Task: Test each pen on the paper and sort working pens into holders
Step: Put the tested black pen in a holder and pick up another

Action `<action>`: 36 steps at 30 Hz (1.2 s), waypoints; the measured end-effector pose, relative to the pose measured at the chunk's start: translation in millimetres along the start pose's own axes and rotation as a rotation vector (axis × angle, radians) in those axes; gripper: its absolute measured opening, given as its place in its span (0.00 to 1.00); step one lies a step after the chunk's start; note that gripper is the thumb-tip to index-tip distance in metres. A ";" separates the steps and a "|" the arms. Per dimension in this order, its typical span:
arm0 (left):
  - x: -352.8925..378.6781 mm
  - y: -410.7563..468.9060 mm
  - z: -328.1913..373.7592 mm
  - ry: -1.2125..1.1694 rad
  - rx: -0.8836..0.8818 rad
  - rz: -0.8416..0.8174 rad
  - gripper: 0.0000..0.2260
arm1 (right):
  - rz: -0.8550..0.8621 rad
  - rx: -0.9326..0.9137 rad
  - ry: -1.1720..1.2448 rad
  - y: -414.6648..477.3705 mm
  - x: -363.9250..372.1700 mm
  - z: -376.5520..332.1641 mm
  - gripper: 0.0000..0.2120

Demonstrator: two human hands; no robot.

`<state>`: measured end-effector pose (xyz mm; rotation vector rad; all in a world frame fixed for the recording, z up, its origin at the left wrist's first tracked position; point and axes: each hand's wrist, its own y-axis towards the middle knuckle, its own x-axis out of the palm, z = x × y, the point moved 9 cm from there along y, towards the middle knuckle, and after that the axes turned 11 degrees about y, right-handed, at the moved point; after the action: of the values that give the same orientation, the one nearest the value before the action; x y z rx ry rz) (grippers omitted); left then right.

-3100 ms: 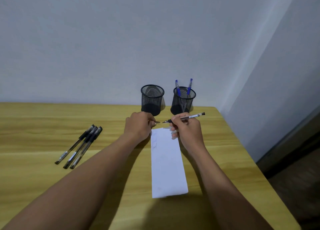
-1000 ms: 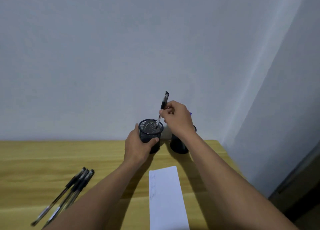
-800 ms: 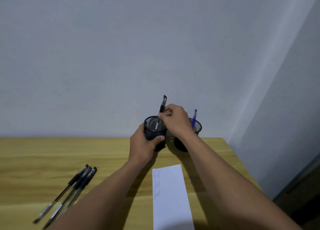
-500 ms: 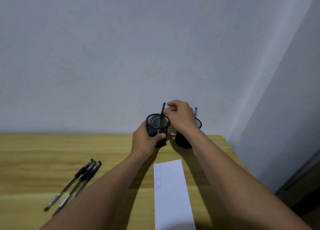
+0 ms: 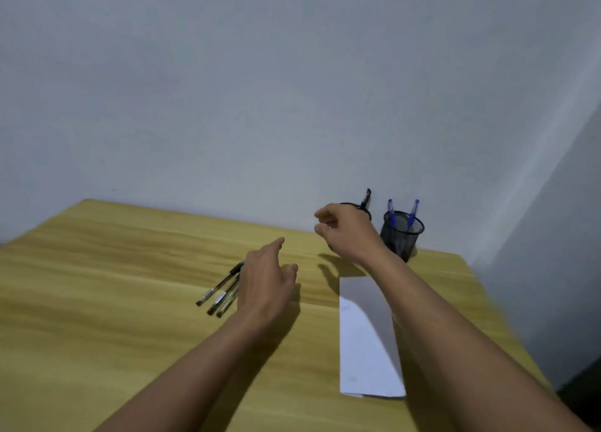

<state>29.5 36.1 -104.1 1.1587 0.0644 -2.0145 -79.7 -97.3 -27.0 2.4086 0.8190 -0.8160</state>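
three black pens (image 5: 222, 293) lie on table (image 5: 113, 269), long axis near-left to far-right | left hand (image 5: 267, 282) nearer, just right of them, fingers relaxed, empty | right hand (image 5: 349, 235) loosely curled, empty, farther

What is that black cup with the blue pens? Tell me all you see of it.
It is a black wire-mesh pen holder, round and open-topped, standing upright at the far right of the wooden table, by the wall. Two blue pens stand in it, leaning apart. The wrist of the right hand overlaps its left edge; contact cannot be told.
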 end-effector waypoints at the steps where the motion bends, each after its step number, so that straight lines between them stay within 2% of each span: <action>1: -13.5 -6.9 -9.5 0.023 0.010 0.032 0.25 | -0.047 -0.018 -0.018 -2.7 16.7 -7.3 0.15; 4: -48.7 -23.4 -41.9 0.122 -0.002 0.107 0.21 | -0.160 -0.066 -0.070 -12.4 66.9 -28.0 0.15; 9: -67.6 -51.1 -72.2 0.282 -0.025 0.119 0.15 | -0.273 -0.098 -0.112 -31.7 133.9 -39.8 0.13; 11: -65.2 -60.4 -78.5 0.328 -0.023 0.108 0.13 | -0.304 -0.113 -0.142 -38.9 151.6 -39.6 0.14; 16: -60.2 -69.0 -84.3 0.411 -0.037 0.090 0.08 | -0.385 -0.244 -0.330 -44.7 177.5 -36.8 0.18; 21: -56.2 -67.5 -80.5 0.451 -0.027 0.065 0.06 | -0.340 -0.340 -0.386 -49.4 172.5 -34.9 0.11; 25: -60.4 -65.3 -75.5 0.265 -0.012 0.081 0.07 | -0.298 -0.416 -0.371 -57.5 156.0 -36.5 0.08; 29: -77.4 -59.1 -58.4 -0.052 0.021 0.216 0.11 | -0.172 -0.419 -0.267 -61.1 122.5 -34.4 0.08; 33: -79.1 -47.4 -33.3 -0.295 -0.017 0.219 0.21 | -0.029 -0.253 -0.014 -63.3 78.7 -23.4 0.08; 36: -64.4 -38.8 -9.6 -0.321 -0.022 0.128 0.22 | 0.109 -0.102 0.223 -71.9 45.6 -8.7 0.06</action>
<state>28.1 105.7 -74.0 0.7933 -0.1460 -2.0532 -94.4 -23.4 -67.5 2.4574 0.7829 -0.4587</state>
